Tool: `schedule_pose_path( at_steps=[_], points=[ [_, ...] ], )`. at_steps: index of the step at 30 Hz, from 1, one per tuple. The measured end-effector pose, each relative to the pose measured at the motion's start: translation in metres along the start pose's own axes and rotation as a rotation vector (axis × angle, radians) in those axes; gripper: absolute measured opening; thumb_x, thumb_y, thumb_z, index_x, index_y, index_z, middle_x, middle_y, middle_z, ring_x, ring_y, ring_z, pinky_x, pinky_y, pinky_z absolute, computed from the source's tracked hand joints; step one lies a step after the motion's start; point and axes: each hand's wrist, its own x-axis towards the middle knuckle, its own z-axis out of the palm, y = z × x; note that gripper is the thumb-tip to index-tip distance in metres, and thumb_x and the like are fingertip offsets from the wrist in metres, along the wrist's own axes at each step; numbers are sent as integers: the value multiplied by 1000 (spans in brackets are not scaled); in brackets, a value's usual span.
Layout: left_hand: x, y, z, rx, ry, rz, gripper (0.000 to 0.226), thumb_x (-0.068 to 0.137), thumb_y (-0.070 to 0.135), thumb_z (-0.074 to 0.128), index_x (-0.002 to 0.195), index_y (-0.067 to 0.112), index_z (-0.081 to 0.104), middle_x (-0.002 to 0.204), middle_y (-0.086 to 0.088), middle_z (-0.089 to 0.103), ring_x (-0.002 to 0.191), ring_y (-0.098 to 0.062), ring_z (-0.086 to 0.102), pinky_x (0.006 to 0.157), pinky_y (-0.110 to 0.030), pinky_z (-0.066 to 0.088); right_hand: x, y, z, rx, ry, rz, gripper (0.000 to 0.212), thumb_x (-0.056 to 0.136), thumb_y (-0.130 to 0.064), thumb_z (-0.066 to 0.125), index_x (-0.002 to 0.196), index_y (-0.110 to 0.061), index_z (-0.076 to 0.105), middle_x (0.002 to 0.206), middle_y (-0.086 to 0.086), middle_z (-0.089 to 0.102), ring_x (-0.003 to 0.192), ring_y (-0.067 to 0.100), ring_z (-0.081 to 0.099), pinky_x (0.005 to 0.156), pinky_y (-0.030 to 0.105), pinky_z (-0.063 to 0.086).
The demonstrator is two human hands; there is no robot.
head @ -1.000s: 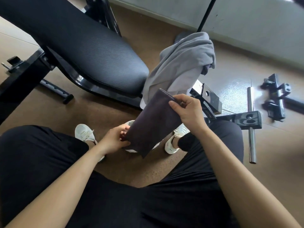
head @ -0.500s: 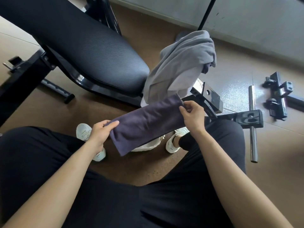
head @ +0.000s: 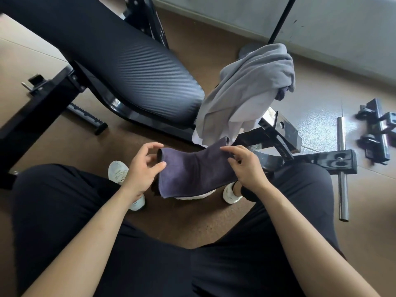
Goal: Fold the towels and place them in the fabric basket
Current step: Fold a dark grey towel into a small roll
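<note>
A nappy dark purple towel (head: pixel 192 170), folded to a soft slab, hangs between the knees. The left hand (head: pixel 143 170) pinches its rounded fold and the right hand (head: pixel 246 168) pinches its opposite edge, over open brown floor (head: pixel 175 221).

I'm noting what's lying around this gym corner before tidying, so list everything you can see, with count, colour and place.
dark purple towel: one, dark purple, partly folded, held between both hands
grey cloth: one heap, light grey, draped over the bench frame beyond the towel
white fabric: one piece, white, under the towel's lower edge, mostly hidden
bench pad: one, black, upper left
bench frame: one, black metal, centre right
steel bar: one, silver, through the frame's foot, right
metal fitting: one, black, on the floor, far right
shoes: two, white, on the floor
trousers: one pair, black
left hand: holds the towel's left end
right hand: holds its right end
</note>
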Motion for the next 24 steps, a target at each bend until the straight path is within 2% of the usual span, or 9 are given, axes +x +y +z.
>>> schedule_pose_path(
  at_steps=[3, 6, 8, 10, 13, 15, 18, 21, 24],
  points=[
    [-5, 6, 1, 219, -22, 121, 43, 96, 3, 62, 123, 36, 56, 127, 11, 64, 121, -12, 60, 101, -44, 55, 0, -2, 1, -31, -60, 22, 45, 97, 0, 58, 134, -23, 64, 117, -11, 58, 91, -5, 53, 79, 0, 35],
    [-8, 6, 3, 384, -52, 169, 38, 99, 6, 57, 122, 36, 60, 125, 10, 65, 116, -14, 62, 96, -44, 57, -1, -4, 2, -47, -114, -1, 51, 95, -3, 63, 142, -20, 57, 126, -8, 56, 95, 5, 52, 84, 9, 37],
    [-8, 5, 5, 423, -35, 169, 34, 100, 6, 57, 118, 32, 68, 122, 9, 66, 111, -15, 63, 95, -43, 57, -2, -6, 4, -58, -146, -31, 57, 92, -5, 67, 145, -20, 54, 129, -8, 54, 102, 6, 53, 88, 14, 40],
    [-8, 5, 6, 404, -26, 146, 35, 98, 6, 62, 126, 27, 69, 122, 8, 64, 107, -19, 65, 93, -37, 58, -3, -6, 7, -50, -166, -45, 61, 90, -6, 71, 147, -21, 52, 130, -10, 53, 112, 7, 54, 93, 12, 41],
    [-7, 3, 5, 381, -55, 102, 60, 87, 10, 77, 141, 27, 57, 131, 8, 58, 121, -17, 60, 100, -43, 55, -6, -10, 11, -10, -199, -73, 68, 87, -7, 74, 149, -24, 49, 132, -13, 51, 112, 8, 56, 95, 19, 48],
    [-7, 2, 4, 371, -96, 96, 80, 79, 11, 84, 148, 29, 48, 138, 9, 52, 133, -15, 51, 107, -47, 50, -9, -15, 14, 10, -224, -90, 74, 85, -5, 76, 151, -24, 46, 135, -15, 48, 108, -1, 54, 93, 25, 51],
    [-9, 4, 7, 329, -193, 90, 101, 75, 11, 87, 156, 34, 32, 151, 10, 40, 144, -12, 39, 115, -44, 43, -14, -23, 21, 33, -255, -109, 85, 81, -5, 79, 154, -24, 41, 143, -14, 43, 104, -9, 49, 93, 23, 51],
    [-11, 7, 14, 265, -267, 80, 111, 72, 12, 89, 159, 37, 24, 157, 14, 33, 148, -6, 32, 119, -38, 36, -18, -30, 33, 64, -299, -141, 91, 81, -9, 81, 157, -25, 35, 147, -13, 43, 114, -9, 49, 96, 17, 46],
    [-16, 9, 24, 215, -328, 75, 114, 71, 13, 91, 159, 38, 23, 158, 18, 32, 147, -3, 33, 119, -36, 37, -23, -36, 47, 90, -329, -155, 91, 81, -12, 80, 157, -27, 33, 148, -13, 44, 125, 1, 48, 102, 20, 46]
  ],
)
